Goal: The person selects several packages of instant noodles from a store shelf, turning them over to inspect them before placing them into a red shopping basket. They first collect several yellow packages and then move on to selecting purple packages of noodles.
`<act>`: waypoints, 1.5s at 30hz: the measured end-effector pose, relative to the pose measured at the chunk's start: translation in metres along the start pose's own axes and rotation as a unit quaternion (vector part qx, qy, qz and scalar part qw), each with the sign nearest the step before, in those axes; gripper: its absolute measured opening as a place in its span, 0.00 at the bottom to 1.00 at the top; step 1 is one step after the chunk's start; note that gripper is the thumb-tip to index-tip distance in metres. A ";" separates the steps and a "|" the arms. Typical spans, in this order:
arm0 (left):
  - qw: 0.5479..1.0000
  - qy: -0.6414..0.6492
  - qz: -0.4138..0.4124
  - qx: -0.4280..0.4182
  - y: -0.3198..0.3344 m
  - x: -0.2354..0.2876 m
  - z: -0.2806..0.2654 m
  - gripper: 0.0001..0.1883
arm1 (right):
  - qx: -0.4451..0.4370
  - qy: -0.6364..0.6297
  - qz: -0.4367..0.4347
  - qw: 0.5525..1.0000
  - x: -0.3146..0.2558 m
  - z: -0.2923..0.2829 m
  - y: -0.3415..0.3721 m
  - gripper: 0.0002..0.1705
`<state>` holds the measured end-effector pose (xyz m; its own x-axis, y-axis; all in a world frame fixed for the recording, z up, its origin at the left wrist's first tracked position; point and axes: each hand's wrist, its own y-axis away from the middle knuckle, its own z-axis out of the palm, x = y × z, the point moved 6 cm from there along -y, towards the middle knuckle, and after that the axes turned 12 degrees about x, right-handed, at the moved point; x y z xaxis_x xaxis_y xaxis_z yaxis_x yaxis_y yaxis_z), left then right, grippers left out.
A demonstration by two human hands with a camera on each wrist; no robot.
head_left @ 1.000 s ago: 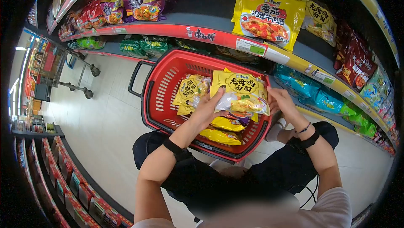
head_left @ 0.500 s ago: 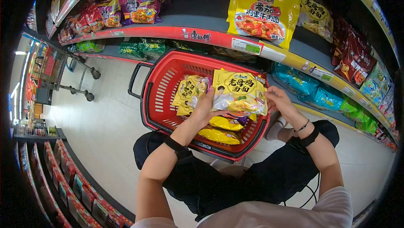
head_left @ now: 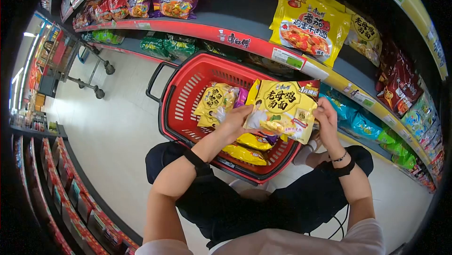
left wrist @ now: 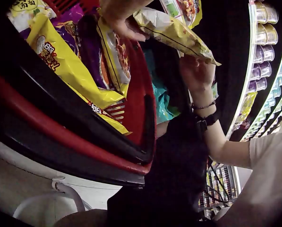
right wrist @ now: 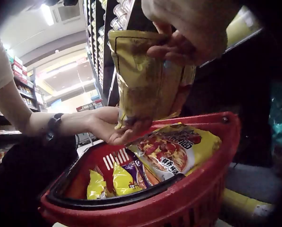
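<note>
Both hands hold a yellow instant noodle packet (head_left: 286, 109) above the right part of a red shopping basket (head_left: 174, 73). My left hand (head_left: 237, 122) grips its left end, the thumb on the printed front. At the opposite end, the fingers of my right hand (head_left: 327, 116) pinch the edge. From the right wrist view the packet's back (right wrist: 148, 78) shows, with the left hand (right wrist: 113, 125) under its lower corner. Inside the basket lie a matching yellow packet (head_left: 215, 99) and several yellow and purple noodle packets (left wrist: 67, 66).
Shelves of noodle packets run behind and right of the basket; a large yellow tomato-noodle pack (head_left: 308, 24) stands at the shelf's front edge. Teal packs (head_left: 362, 123) fill the lower shelf. A wheeled cart (head_left: 89, 76) stands at the left, and another shelf unit (head_left: 80, 194) is at lower left.
The held packet has come up nearer the head camera and tilted, its right end lower. Both hands still hold it, and the right hand has shifted slightly right.
</note>
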<state>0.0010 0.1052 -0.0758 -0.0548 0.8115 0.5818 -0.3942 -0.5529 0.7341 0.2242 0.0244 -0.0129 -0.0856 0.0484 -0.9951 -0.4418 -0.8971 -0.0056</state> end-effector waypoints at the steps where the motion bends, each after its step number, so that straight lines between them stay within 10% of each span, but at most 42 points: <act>1: 1.000 0.000 0.001 -0.002 -0.003 -0.002 -0.001 0.12 | 0.001 0.001 -0.001 1.000 -0.002 0.001 0.000 0.04; 13: 0.964 0.016 0.260 0.054 0.023 0.043 -0.011 0.04 | 0.086 0.150 -0.119 0.978 0.005 -0.014 -0.011 0.03; 26: 0.910 -0.044 0.409 0.063 0.059 0.062 0.005 0.04 | 0.047 0.069 0.055 0.995 0.024 -0.010 -0.018 0.04; 29: 0.856 -0.083 0.499 0.107 0.073 0.069 0.004 0.04 | 0.049 0.008 0.059 0.997 0.012 0.001 -0.014 0.06; 31: 0.610 -0.273 0.737 0.103 0.112 0.081 0.021 0.08 | 0.065 -0.026 0.022 0.997 0.008 0.002 -0.014 0.07; 33: 0.546 -0.307 0.775 0.077 0.122 0.082 0.023 0.10 | 0.046 0.027 -0.158 0.986 -0.006 0.001 -0.014 0.10; 35: 0.456 -0.355 0.815 0.044 0.135 0.075 0.033 0.14 | 0.046 -0.011 -0.156 0.987 -0.010 0.001 -0.013 0.11; 42: 0.426 -0.378 0.820 0.045 0.136 0.068 0.034 0.15 | 0.066 -0.041 -0.174 0.982 -0.019 -0.001 -0.012 0.13; 45: 0.490 -0.360 0.793 0.035 0.130 0.074 0.034 0.14 | 0.068 -0.018 -0.208 0.976 -0.025 -0.005 -0.010 0.13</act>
<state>-0.0229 0.0869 0.0752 0.1068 -0.9128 0.3943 -0.3457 -0.4059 -0.8460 0.2356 0.0301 0.0112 0.0961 0.4138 -0.9053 -0.5593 -0.7299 -0.3930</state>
